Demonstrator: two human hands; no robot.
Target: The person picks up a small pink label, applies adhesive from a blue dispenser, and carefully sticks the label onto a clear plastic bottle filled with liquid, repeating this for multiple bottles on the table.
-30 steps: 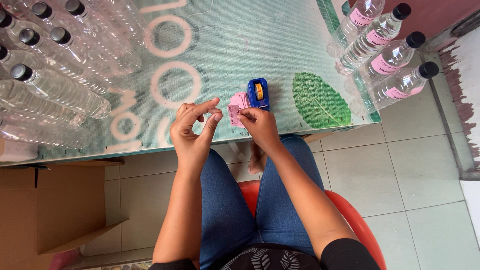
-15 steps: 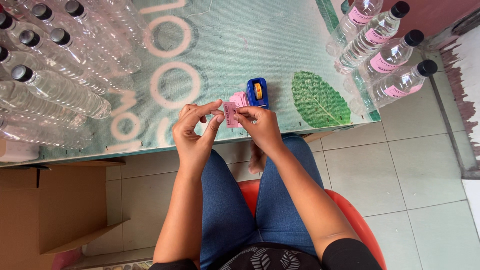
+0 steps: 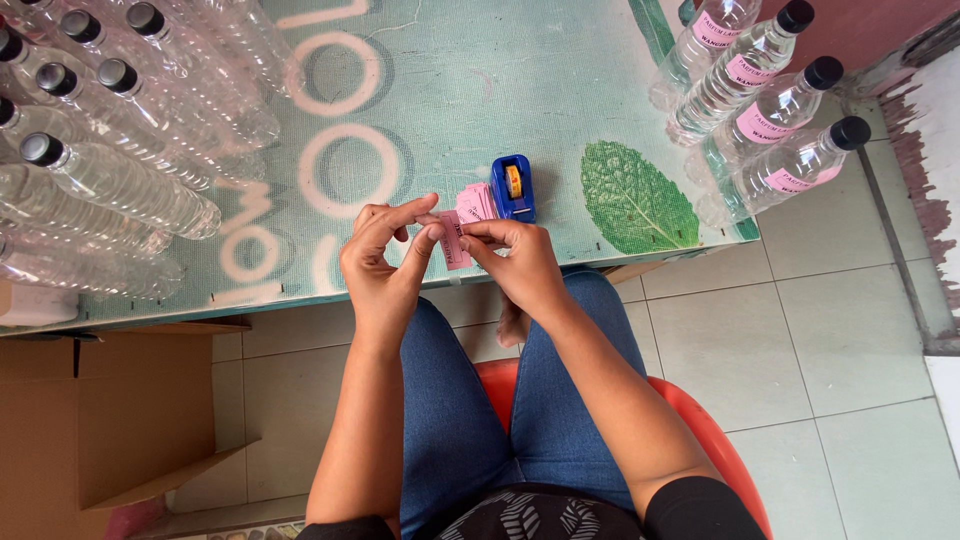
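Tilted since 0.5 s ago: pink label [image 3: 451,240], upright then, now slanting between both hands, pulled a bit closer to table edge. Head view: left hand [image 3: 385,270] pinching label's left edge w/ thumb and index, other fingers curled. Right hand [image 3: 520,262] pinching its right edge, fingertips just meeting left's. Stack of pink labels [image 3: 477,201] and blue tape dispenser [image 3: 514,187] just beyond right hand. Unlabelled clear bottles [image 3: 120,180] lying well left of left hand; labelled bottles [image 3: 775,110] far right. Green tabletop [image 3: 450,90] under everything.
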